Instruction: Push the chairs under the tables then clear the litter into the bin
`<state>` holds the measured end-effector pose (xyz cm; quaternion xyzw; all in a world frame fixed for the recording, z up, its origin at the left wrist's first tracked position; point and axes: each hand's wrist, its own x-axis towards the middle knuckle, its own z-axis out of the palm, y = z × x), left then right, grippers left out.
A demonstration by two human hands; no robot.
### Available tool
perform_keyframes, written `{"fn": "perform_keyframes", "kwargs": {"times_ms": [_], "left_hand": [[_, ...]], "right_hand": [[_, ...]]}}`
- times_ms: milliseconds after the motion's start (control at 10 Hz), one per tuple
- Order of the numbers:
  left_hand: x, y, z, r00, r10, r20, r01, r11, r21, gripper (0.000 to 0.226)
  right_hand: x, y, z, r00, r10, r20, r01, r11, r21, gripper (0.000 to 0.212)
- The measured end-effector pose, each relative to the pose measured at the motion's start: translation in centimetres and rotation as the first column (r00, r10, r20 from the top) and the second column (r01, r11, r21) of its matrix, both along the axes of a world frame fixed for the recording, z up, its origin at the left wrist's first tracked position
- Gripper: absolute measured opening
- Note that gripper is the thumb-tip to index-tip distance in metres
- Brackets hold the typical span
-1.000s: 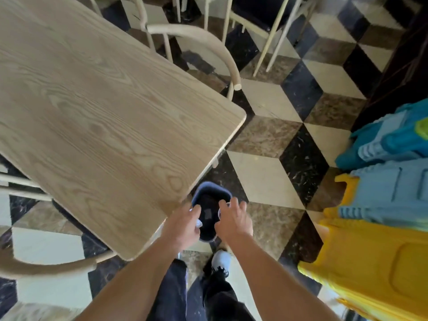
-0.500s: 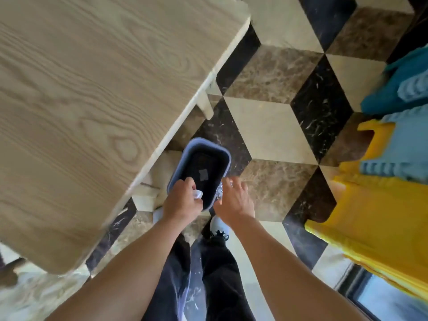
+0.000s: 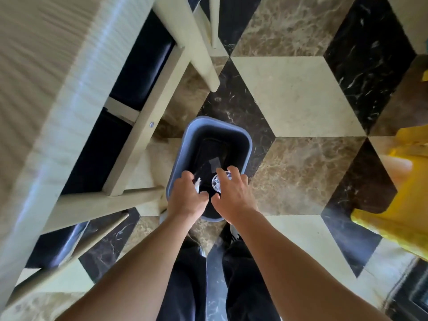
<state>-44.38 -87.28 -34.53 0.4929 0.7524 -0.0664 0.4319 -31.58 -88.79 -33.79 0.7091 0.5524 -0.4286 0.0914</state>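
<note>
A grey-blue rectangular bin [image 3: 249, 144] with a dark inside stands on the floor right below my hands, beside the table. My left hand [image 3: 186, 198] is over the bin's near left rim, with a small white scrap of litter [image 3: 198, 182] pinched at its fingers. Over the near right rim, my right hand [image 3: 232, 193] has its fingers loosely around a clear plastic cup [image 3: 217, 181], which shows between thumb and index finger. A small pale scrap [image 3: 215, 163] lies at the bottom of the bin.
The light wooden table [image 3: 58, 77] fills the left side, blurred. Pale wooden chair frames with black seats [image 3: 143, 63] sit under it. A yellow plastic object [image 3: 403, 205] stands at the right. The floor is patterned marble tile [image 3: 294, 96]. My dark trousers are below.
My view has tipped down and closer to the bin. Both hands have moved forward from the bin's near edge to above its opening, still carrying the litter.
</note>
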Motion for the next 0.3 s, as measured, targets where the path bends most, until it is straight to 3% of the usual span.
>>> {"fn": "perform_keyframes", "kwargs": {"times_ms": [100,300], "left_hand": [[-0.2,-0.1,-0.4,1.0,-0.024,-0.004,0.024,1.0,-0.012,0.042],[-0.6,-0.5,3.3,0.99,-0.123,-0.073,0.119,0.992,-0.051,0.02]], "right_hand": [[0.3,-0.9,-0.5,1.0,-0.01,-0.021,0.009,0.999,-0.039,0.068],[1.9,-2.2,2.5,0.999,-0.047,-0.005,0.047,0.998,-0.041,0.049]]}}
